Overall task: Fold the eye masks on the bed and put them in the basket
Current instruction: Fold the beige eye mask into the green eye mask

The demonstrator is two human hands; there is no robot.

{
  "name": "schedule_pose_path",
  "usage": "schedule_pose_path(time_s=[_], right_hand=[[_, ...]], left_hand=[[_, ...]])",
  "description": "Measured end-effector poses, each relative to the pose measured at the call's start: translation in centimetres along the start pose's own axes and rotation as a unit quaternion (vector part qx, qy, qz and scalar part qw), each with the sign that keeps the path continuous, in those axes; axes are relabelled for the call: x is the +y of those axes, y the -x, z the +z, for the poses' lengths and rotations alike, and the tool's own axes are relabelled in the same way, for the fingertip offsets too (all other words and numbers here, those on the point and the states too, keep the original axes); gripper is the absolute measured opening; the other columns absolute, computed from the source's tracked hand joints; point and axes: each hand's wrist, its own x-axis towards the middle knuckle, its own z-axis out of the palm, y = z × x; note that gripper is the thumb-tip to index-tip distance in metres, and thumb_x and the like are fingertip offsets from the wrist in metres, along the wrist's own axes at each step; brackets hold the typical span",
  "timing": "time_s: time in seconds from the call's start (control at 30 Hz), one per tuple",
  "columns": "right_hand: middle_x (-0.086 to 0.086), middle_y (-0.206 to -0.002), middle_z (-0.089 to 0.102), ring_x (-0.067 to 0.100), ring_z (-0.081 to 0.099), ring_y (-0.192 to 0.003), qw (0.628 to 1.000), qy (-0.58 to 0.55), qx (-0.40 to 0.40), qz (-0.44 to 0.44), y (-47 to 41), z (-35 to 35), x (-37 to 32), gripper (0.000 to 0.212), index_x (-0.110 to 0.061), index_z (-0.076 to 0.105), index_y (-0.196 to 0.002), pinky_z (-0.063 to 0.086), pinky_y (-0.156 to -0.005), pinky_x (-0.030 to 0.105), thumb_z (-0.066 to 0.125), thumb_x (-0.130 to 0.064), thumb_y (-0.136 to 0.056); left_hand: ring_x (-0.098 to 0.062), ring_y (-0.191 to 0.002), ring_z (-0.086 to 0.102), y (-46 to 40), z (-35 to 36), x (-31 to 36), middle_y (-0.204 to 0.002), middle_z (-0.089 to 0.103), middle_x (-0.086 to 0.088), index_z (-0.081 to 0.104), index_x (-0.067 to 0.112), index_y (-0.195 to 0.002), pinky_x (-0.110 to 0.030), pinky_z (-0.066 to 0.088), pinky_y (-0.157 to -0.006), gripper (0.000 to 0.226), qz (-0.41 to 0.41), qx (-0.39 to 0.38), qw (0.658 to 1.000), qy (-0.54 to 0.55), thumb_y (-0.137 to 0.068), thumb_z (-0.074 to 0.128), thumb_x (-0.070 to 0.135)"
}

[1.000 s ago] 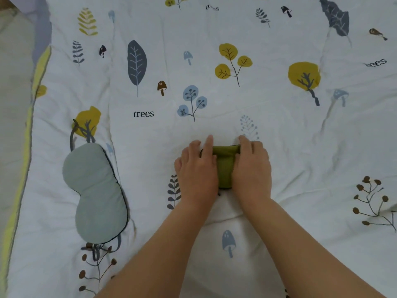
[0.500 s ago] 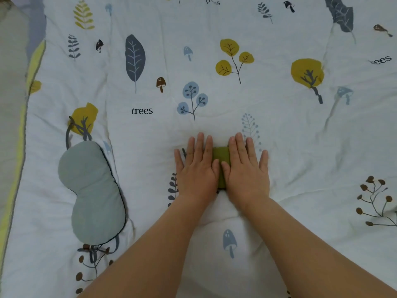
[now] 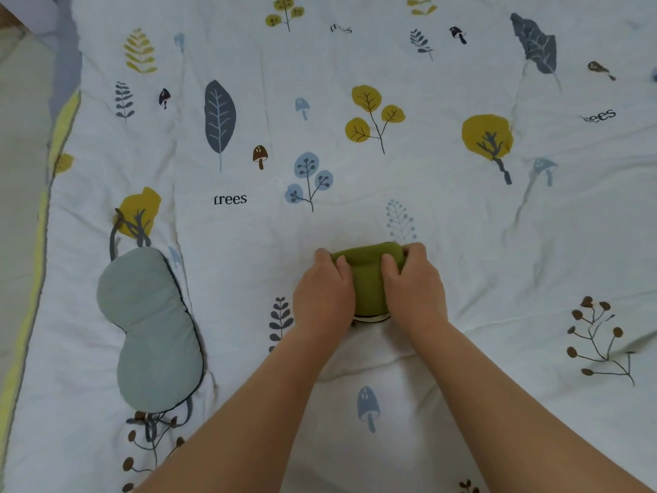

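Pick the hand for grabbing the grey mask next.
Left, likely. The grey mask lies unfolded on the left hand's side; the right hand would have to cross over the green mask.

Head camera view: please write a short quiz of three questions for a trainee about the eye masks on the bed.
1. True or false: the green eye mask is gripped by both the left hand and the right hand.
2. Which mask lies unfolded? A. green B. pale blue
3. Fill in: the basket is ___ in this view.

Key: 1 true. 2 B, the pale blue eye mask, flat on the bedspread, left of the hands. 3 absent.
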Motion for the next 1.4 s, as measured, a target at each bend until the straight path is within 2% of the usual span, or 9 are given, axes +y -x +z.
schedule_pose_path(time_s=[0.13,0.3,0.43,0.57,0.8,0.93,1.07,1.2,1.4], right_hand=[[0.007,-0.089,0.054,0.026,0.052,-0.083,0.999,-0.016,0.049,-0.010,-1.2,-2.8,0.2,0.029,-0.007,0.046,-0.114,0.047,-0.080,0.043,0.042,-0.029,-0.095],[0.007,-0.087,0.053,0.027,0.051,-0.081,0.994,-0.013,0.112,-0.006,-3.9,-6.1,1.3,0.030,-0.005,0.046,-0.114,0.047,-0.080,0.044,0.040,-0.027,-0.095],[0.010,-0.089,0.053,0.027,0.048,-0.081,0.992,0.025,0.122,0.011,-5.7,-7.4,2.8,0.033,-0.002,0.046,-0.116,0.044,-0.077,0.041,0.037,-0.027,-0.097],[0.021,-0.105,0.062,0.028,0.045,-0.080,0.991,0.085,0.102,0.028,-6.4,-7.2,3.8,0.035,-0.001,0.047,-0.115,0.036,-0.070,0.036,0.037,-0.029,-0.097],[0.024,-0.108,0.061,0.029,0.045,-0.082,0.990,0.103,0.092,0.040,-6.6,-7.3,3.5,0.038,0.001,0.048,-0.112,0.034,-0.071,0.036,0.033,-0.030,-0.098],[0.022,-0.118,0.059,0.037,0.053,-0.104,0.990,0.094,0.094,0.043,-5.6,-8.0,3.0,0.040,-0.003,0.046,-0.122,0.040,-0.080,0.039,0.033,-0.032,-0.097],[0.021,-0.127,0.050,0.039,0.048,-0.115,0.987,0.109,0.114,0.026,-3.5,-8.2,2.0,0.041,-0.006,0.042,-0.129,0.040,-0.091,0.044,0.039,-0.028,-0.095],[0.020,-0.119,0.051,0.038,0.049,-0.109,0.983,0.146,0.111,-0.004,-1.1,-7.7,0.9,0.034,-0.004,0.046,-0.121,0.040,-0.083,0.041,0.041,-0.024,-0.094],[0.013,-0.095,0.065,0.025,0.047,-0.077,0.979,0.187,0.032,-0.077,2.7,-5.3,-0.4,0.022,-0.007,0.061,-0.096,0.036,-0.066,0.031,0.041,-0.017,-0.093]], left_hand=[[-0.026,-0.076,0.046,-0.5,0.7,2.5,-0.066,0.040,0.004,0.033,0.014,-0.089,-0.034,0.033,-0.069,0.017,0.026,-0.014,0.999,0.021,-0.097,0.027,0.027],[-0.037,-0.095,0.057,-2.1,2.3,7.3,-0.095,0.060,-0.018,0.042,0.007,-0.100,-0.037,0.037,-0.073,0.024,0.072,-0.028,0.997,0.017,-0.098,0.027,0.025],[-0.037,-0.104,0.057,-3.2,4.1,9.1,-0.113,0.061,-0.019,0.044,0.003,-0.111,-0.039,0.042,-0.082,0.032,0.101,-0.054,0.993,-0.029,-0.099,0.026,0.027],[-0.035,-0.103,0.059,-3.8,4.9,8.8,-0.114,0.061,-0.017,0.043,0.004,-0.114,-0.039,0.044,-0.082,0.032,0.108,-0.073,0.988,-0.084,-0.099,0.027,0.027],[-0.036,-0.102,0.058,-4.1,4.5,8.6,-0.111,0.063,-0.019,0.047,0.003,-0.112,-0.035,0.038,-0.074,0.034,0.109,-0.083,0.987,-0.078,-0.098,0.027,0.026],[-0.034,-0.096,0.057,-3.7,3.1,7.9,-0.106,0.064,-0.019,0.052,0.002,-0.106,-0.036,0.039,-0.074,0.034,0.091,-0.081,0.992,-0.040,-0.097,0.029,0.025],[-0.033,-0.100,0.056,-2.7,1.3,6.8,-0.110,0.061,-0.018,0.053,0.003,-0.107,-0.038,0.042,-0.081,0.032,0.082,-0.061,0.995,-0.011,-0.096,0.033,0.025],[-0.031,-0.098,0.056,-1.2,-0.8,5.3,-0.109,0.060,-0.015,0.054,0.006,-0.107,-0.035,0.041,-0.079,0.028,0.074,-0.046,0.996,-0.005,-0.095,0.036,0.023],[-0.028,-0.096,0.060,1.4,-3.4,1.9,-0.102,0.068,-0.012,0.061,0.006,-0.101,-0.033,0.044,-0.079,0.026,0.049,-0.053,0.997,-0.010,-0.091,0.040,0.017]])
